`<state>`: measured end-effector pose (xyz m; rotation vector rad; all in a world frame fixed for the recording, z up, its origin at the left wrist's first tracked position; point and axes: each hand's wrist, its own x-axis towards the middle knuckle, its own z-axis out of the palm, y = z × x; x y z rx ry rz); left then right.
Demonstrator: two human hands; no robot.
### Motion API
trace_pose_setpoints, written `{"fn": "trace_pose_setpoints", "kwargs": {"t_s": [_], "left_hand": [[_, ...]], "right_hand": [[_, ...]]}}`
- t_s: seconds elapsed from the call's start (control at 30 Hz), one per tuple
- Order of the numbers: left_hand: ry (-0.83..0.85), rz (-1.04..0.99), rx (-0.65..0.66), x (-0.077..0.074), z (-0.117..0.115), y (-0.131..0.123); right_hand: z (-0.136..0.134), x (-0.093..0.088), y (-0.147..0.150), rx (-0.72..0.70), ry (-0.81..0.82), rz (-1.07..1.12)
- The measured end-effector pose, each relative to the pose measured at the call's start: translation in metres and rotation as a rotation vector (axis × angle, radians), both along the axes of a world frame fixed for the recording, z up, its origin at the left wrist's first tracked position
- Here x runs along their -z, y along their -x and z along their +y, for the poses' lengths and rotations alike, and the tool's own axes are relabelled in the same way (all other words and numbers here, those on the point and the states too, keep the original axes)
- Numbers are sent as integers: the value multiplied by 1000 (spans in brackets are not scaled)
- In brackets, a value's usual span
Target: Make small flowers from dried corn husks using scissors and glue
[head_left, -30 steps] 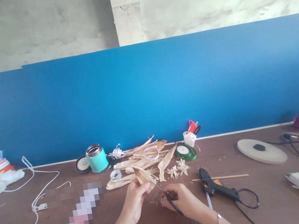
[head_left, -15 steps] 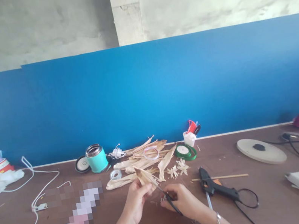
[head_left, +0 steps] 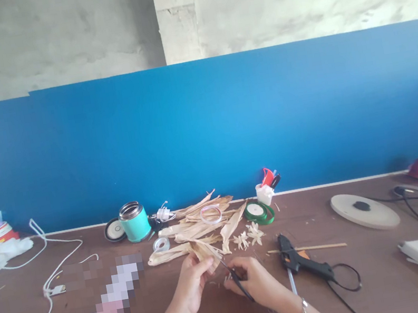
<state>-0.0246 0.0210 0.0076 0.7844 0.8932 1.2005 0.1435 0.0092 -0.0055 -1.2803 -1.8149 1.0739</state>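
The left hand [head_left: 190, 285] pinches a dry husk [head_left: 201, 249] between its fingers [head_left: 205, 265] over the worktop [head_left: 307, 215], near the husk pile [head_left: 189, 230]; the right hand [head_left: 257, 281] grips a slim dark tool [head_left: 244, 289], its tip at the husk's right edge; a glue gun [head_left: 312, 267] lies farther right

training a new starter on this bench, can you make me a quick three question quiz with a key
1. What does the left hand hold?
A) a glue gun
B) a dry husk piece
C) a ribbon spool

2. True or false: the turquoise jar stands open.

3. Fill in: the slim dark tool is in the ____ hand.

Key: 1. B; 2. true; 3. right, the right hand grips it.
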Motion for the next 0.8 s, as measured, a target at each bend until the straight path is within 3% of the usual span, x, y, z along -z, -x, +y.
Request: {"fn": "trace_pose_setpoints", "kwargs": {"t_s": [0.8], "left_hand": [[32, -19, 60, 3, -1, 0]], "right_hand": [[1, -1, 0, -2, 7, 12]]}}
